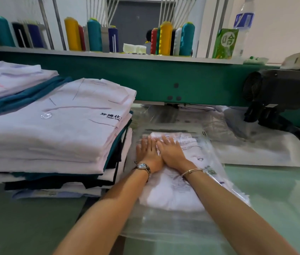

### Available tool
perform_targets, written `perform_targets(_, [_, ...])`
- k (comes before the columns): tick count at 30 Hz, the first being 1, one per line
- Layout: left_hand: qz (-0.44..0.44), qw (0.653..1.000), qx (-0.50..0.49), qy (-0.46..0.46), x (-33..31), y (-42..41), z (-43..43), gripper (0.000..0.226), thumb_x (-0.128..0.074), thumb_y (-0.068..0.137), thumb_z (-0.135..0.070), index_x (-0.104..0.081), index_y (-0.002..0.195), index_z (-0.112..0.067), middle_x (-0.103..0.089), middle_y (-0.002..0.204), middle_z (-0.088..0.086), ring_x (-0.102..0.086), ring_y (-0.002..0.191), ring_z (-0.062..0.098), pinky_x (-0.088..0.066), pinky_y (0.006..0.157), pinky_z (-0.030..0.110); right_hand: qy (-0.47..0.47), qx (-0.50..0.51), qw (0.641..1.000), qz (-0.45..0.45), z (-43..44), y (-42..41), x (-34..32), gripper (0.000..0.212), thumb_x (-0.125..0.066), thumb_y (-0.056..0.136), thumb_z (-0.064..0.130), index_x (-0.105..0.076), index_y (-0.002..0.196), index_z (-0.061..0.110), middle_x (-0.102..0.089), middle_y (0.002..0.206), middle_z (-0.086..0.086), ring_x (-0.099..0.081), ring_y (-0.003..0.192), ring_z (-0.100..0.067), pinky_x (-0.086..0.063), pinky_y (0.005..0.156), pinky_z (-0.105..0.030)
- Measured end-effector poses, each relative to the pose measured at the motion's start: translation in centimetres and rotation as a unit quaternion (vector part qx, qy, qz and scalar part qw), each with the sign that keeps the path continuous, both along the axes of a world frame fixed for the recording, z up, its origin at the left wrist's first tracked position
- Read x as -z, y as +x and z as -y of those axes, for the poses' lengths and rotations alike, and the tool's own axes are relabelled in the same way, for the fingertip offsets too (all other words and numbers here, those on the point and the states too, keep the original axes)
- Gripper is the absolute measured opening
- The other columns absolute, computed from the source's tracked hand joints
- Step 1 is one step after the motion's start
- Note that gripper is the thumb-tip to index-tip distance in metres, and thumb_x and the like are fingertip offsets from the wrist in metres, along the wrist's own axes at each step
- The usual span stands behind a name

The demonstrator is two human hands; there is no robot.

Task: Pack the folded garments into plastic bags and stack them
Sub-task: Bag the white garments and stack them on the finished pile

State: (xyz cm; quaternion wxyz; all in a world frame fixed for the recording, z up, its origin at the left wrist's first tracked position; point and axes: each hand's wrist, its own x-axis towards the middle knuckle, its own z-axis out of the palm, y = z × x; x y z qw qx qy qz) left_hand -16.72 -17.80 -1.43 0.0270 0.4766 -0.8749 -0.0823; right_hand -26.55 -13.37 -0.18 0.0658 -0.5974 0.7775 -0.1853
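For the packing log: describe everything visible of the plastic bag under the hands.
The plastic bag is clear, crinkled film with printed text. It lies flat on the table beside the garment stack, holding a folded white garment; empty film extends toward the camera. Left hand and right hand press flat on it.

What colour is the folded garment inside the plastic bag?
The garment is white; the head view shows it.

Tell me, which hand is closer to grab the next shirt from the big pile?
Probably the left hand: it lies flat on the bagged garment right beside the pile of folded shirts. The right hand presses farther from it.
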Motion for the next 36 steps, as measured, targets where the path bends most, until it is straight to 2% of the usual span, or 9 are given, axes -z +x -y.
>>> perform_targets(3, [-0.068,0.997,-0.018,0.024,0.7,0.6,0.7,0.079,-0.021,0.096,-0.062,0.016,0.154,-0.022,0.031,0.158,-0.001,0.028,0.145,0.028,0.014,0.118,0.044,0.005,0.018,0.998,-0.054,-0.2,-1.7,1.0,0.053,-0.007,0.101,0.047,-0.013,0.153,0.037,-0.004,0.162,0.007,0.005,0.149,-0.028,0.008,0.115,-0.057])
perform_targets(11, [-0.109,0.993,-0.052,0.013,1.2,1.4,0.5,0.085,-0.02,0.087,-0.079,0.004,0.155,-0.035,0.021,0.161,0.0,0.019,0.148,0.03,0.007,0.118,0.05,-0.011,0.146,0.986,-0.081,-1.4,-5.1,1.8,0.049,-0.014,0.102,0.045,-0.023,0.15,0.037,-0.014,0.161,0.006,-0.007,0.148,-0.032,-0.002,0.117,-0.055])
perform_targets(16, [-0.114,0.989,-0.079,0.05,0.6,2.1,0.9,0.103,-0.024,0.072,-0.094,0.006,0.154,-0.039,0.018,0.162,0.006,0.008,0.149,0.035,-0.001,0.118,0.053,-0.075,0.277,0.957,-0.029,-1.7,-5.0,2.1,0.052,-0.023,0.103,0.035,-0.035,0.147,0.011,-0.028,0.154,-0.019,-0.021,0.143,-0.037,-0.015,0.116,-0.05])
perform_targets(20, [-0.079,0.993,-0.088,0.025,-0.2,2.1,0.1,0.113,-0.023,0.075,-0.091,0.01,0.156,-0.019,0.018,0.16,0.018,0.013,0.149,0.035,0.001,0.119,0.049,-0.107,0.347,0.932,-0.009,-2.3,-3.9,0.8,0.059,-0.03,0.101,0.032,-0.026,0.146,-0.007,-0.019,0.152,-0.033,-0.014,0.144,-0.041,-0.008,0.117,-0.05])
perform_targets(24, [-0.048,0.998,-0.016,-0.022,-3.2,1.8,-2.4,0.095,-0.03,0.095,-0.067,0.011,0.153,-0.003,0.023,0.158,0.02,0.016,0.148,0.034,0.0,0.121,0.048,-0.093,0.142,0.985,0.035,-3.5,-1.6,-2.1,0.047,-0.018,0.102,0.024,-0.044,0.13,-0.002,-0.043,0.14,-0.023,-0.039,0.129,-0.034,-0.03,0.11,-0.05])
perform_targets(28, [0.087,0.991,0.079,-0.06,-4.8,2.7,-8.0,0.075,-0.043,0.097,-0.045,-0.012,0.155,-0.009,-0.021,0.156,0.02,-0.023,0.142,0.035,-0.022,0.116,0.048,0.025,-0.111,0.966,0.234,-8.2,2.5,-3.6,0.051,-0.016,0.105,0.039,-0.053,0.125,0.01,-0.058,0.127,-0.009,-0.053,0.118,-0.023,-0.042,0.101,-0.034])
perform_targets(30, [0.094,0.99,0.102,-0.038,-4.1,4.4,-10.7,0.075,-0.037,0.098,-0.045,-0.002,0.156,-0.011,-0.014,0.158,0.021,-0.018,0.143,0.04,-0.019,0.116,0.053,0.051,-0.114,0.977,0.174,-10.7,3.2,-2.7,0.045,-0.017,0.105,0.036,-0.048,0.124,0.011,-0.053,0.127,-0.013,-0.047,0.12,-0.03,-0.037,0.104,-0.041])
perform_targets(32, [0.062,0.992,0.106,-0.02,-3.0,6.5,-12.5,0.074,-0.027,0.1,-0.052,-0.001,0.156,-0.011,-0.006,0.162,0.019,-0.01,0.147,0.039,-0.013,0.118,0.055,0.067,-0.115,0.991,0.025,-13.3,2.7,-1.2,0.048,-0.013,0.105,0.041,-0.036,0.141,0.018,-0.035,0.148,-0.013,-0.029,0.138,-0.029,-0.025,0.115,-0.044])
perform_targets(36, [-0.014,0.993,0.111,-0.03,-1.5,9.8,-13.6,0.081,-0.013,0.094,-0.07,-0.023,0.154,-0.018,-0.014,0.162,0.012,-0.009,0.15,0.028,-0.006,0.122,0.047,0.115,-0.073,0.986,-0.093,-17.3,0.4,0.2,0.06,-0.006,0.099,0.057,0.0,0.153,0.034,0.005,0.162,0.002,0.005,0.149,-0.019,0.0,0.121,-0.038])
